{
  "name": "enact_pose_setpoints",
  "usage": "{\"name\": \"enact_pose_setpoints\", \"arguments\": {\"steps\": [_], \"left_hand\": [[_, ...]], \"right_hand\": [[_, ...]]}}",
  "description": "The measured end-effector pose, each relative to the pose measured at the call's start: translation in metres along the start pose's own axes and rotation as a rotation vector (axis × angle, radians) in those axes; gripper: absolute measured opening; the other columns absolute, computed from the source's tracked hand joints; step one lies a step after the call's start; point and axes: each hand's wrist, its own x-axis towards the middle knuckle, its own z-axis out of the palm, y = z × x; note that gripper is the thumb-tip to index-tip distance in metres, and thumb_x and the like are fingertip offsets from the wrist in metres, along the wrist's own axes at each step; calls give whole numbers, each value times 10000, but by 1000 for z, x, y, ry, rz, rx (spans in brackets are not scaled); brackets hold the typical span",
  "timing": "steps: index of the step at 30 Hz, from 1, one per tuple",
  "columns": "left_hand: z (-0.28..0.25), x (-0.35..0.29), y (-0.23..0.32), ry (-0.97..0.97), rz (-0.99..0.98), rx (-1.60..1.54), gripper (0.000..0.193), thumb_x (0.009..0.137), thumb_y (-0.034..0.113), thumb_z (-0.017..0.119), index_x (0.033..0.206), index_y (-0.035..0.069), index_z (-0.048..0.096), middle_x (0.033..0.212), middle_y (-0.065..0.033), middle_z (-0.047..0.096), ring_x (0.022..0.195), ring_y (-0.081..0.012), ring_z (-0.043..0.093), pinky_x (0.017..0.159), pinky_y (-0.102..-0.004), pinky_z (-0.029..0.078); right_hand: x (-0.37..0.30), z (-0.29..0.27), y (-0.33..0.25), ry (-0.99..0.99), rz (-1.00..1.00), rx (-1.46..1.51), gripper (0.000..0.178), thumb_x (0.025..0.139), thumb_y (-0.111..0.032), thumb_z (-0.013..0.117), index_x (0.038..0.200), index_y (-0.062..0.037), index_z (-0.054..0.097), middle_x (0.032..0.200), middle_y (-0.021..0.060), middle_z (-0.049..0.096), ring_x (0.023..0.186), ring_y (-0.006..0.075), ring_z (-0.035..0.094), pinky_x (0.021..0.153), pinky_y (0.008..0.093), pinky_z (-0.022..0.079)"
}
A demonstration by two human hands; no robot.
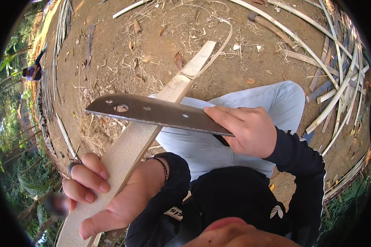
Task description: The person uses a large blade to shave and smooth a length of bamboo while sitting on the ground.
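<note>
The left hand (130,195), half curled, holds a pale strip (134,140) slanting over the lap (196,150), while the right hand (250,131) grips a dark blade (165,113) across it, and light, even strokes well away from the left hand should work best.

The left hand (132,193), ringed on one finger, grips a pale bamboo slat (132,144) between fingers and thumb. Beyond it, a broad, dark, perforated machete (167,115), its heel end clasped by the right hand (251,131), crosses over the slat, edge toward the left hand. A thin bamboo sliver (230,37) curls at the slat's far end; bamboo strips (334,100) lie heaped right of the right hand.
</note>
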Motion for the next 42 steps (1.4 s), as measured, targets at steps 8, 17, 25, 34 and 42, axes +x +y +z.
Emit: {"name": "enact_pose_setpoints", "arguments": {"steps": [8, 17, 25, 34, 42], "left_hand": [[4, -3, 0, -12, -20, -37, 444, 852, 523, 595, 891, 88, 515, 697, 10, 399, 520, -108, 347, 531, -265, 284], [-1, -3, 3, -51, -24, -24, 430, 860, 509, 586, 886, 86, 516, 698, 6, 398, 526, -116, 354, 538, -278, 286], [-10, -8, 6, -251, -34, -147, 431, 889, 436, 599, 1023, 43, 482, 762, 5, 383, 572, -109, 358, 579, -282, 262], [-10, -32, 13, -289, 58, -256, 407, 839, 435, 669, 975, 86, 510, 722, 38, 377, 544, -91, 331, 562, -265, 231], [-12, -51, 16, -364, 37, -282, 420, 837, 446, 672, 980, 99, 485, 714, 52, 370, 541, -92, 310, 563, -270, 225]], "right_hand": [[-1, 1, 13, 58, -1, -141, 392, 721, -110, 610, 1109, -55, 588, 899, 99, 679, 658, 258, 662, 526, 365, 531], [-9, 1, 28, -21, 79, -129, 421, 754, -153, 651, 1153, -54, 563, 870, 107, 680, 695, 291, 664, 548, 385, 532], [-6, -14, 9, -111, 45, 17, 456, 705, -40, 632, 1157, -14, 579, 908, 167, 666, 707, 329, 642, 579, 376, 520], [-15, -24, -14, -146, -29, -51, 495, 640, -68, 662, 1128, -54, 582, 920, 88, 676, 660, 264, 653, 532, 357, 522], [-31, -23, -10, -111, 40, -57, 447, 644, -66, 662, 1085, -68, 591, 880, 83, 677, 668, 271, 655, 528, 368, 516]]}}
